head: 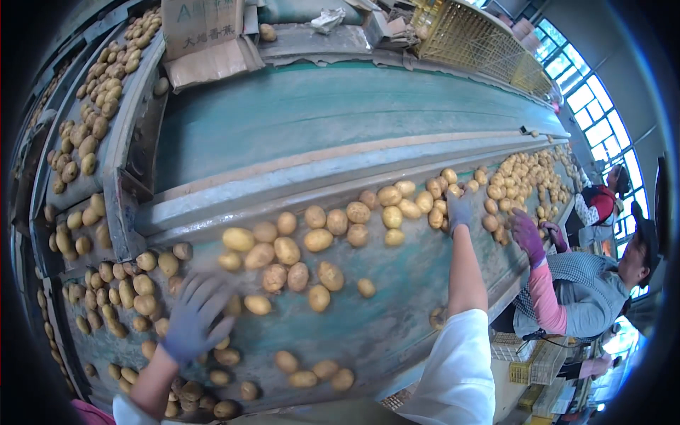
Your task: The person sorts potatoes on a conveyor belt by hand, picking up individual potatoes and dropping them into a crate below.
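My left hand [197,317], in a bluish work glove and blurred, is spread over potatoes at the left of a worn green conveyor belt [382,340]. Its fingers are apart, and no potato shows in its grip. My right hand [459,211], in a similar glove, reaches far across the belt and touches or nearly touches a cluster of potatoes [439,197]. Its fingertips are partly hidden among them, so a hold cannot be made out. Between my hands lie loose potatoes [287,251], some in a band along the far metal rail. A few potatoes [303,379] lie near me.
A metal rail [319,170] separates this belt from a second green belt [340,111]. At left, another conveyor [79,199] carries potatoes. A cardboard flap [204,48] hangs above. A co-worker's purple-gloved hand [527,236] is close right of mine, by a potato heap [518,180]. Yellow crates [467,37] stand beyond.
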Motion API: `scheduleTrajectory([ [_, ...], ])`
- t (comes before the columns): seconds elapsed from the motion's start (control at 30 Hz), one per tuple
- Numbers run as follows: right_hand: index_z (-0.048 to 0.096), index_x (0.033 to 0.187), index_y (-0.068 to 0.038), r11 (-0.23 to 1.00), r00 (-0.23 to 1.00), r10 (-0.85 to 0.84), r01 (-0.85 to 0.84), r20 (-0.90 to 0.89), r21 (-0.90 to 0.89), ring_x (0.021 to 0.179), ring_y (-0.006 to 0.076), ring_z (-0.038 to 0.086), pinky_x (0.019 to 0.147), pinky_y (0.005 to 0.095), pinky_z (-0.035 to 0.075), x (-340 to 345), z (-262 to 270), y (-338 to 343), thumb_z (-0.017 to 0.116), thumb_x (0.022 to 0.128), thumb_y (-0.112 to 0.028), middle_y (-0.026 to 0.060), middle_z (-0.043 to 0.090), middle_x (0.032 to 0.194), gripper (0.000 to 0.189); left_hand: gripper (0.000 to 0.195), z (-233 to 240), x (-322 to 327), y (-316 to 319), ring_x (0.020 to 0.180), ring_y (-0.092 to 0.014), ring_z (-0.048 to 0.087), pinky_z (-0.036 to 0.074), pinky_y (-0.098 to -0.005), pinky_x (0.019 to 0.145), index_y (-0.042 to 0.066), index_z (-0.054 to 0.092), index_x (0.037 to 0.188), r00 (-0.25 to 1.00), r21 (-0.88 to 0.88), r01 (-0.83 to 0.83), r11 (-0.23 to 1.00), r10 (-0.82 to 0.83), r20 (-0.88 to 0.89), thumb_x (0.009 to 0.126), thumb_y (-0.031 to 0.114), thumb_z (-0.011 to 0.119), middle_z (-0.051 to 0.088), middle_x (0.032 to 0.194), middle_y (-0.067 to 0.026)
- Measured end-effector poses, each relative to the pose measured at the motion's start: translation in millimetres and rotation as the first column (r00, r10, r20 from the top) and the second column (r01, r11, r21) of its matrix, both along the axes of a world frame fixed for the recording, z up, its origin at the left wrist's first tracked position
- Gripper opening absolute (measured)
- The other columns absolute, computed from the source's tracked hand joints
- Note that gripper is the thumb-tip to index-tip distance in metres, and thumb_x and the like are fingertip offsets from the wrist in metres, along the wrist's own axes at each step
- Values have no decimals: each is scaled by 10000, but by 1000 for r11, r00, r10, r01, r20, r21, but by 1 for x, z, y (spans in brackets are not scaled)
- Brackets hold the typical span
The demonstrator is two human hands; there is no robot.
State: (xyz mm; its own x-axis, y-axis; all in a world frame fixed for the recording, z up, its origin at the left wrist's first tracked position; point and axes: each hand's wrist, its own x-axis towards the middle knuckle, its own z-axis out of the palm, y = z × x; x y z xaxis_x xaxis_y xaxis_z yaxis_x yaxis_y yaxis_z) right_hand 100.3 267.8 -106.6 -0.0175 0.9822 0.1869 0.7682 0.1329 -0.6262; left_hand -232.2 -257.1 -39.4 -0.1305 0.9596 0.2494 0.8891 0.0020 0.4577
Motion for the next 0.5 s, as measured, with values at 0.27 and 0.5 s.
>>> scheduleTrajectory([
  [0.27, 567, 1337, -57, 904, 905, 425, -424, 1, -50, 1187, 278, 592, 1009, 380, 450, -32, -1, -75, 644, 880, -227, 160, 619, 1295, 493, 538, -44, 94, 297, 1134, -389, 534, 404, -501, 1031, 86, 571, 1211, 924, 142, 370, 918, -379, 42, 790, 384, 726, 522, 1260, -185],
  [0.5, 533, 1377, -56, 895, 901, 399, -423, -173, -141, 1239, 296, 570, 1034, 373, 432, -4, -20, -91, 625, 894, -224, 183, 605, 1326, 520, 541, -84, 149, 344, 1013, -358, 574, 434, -471, 851, 156, 594, 1226, 948, 69, 307, 949, -298, -114, 757, 395, 715, 528, 1198, -181],
])
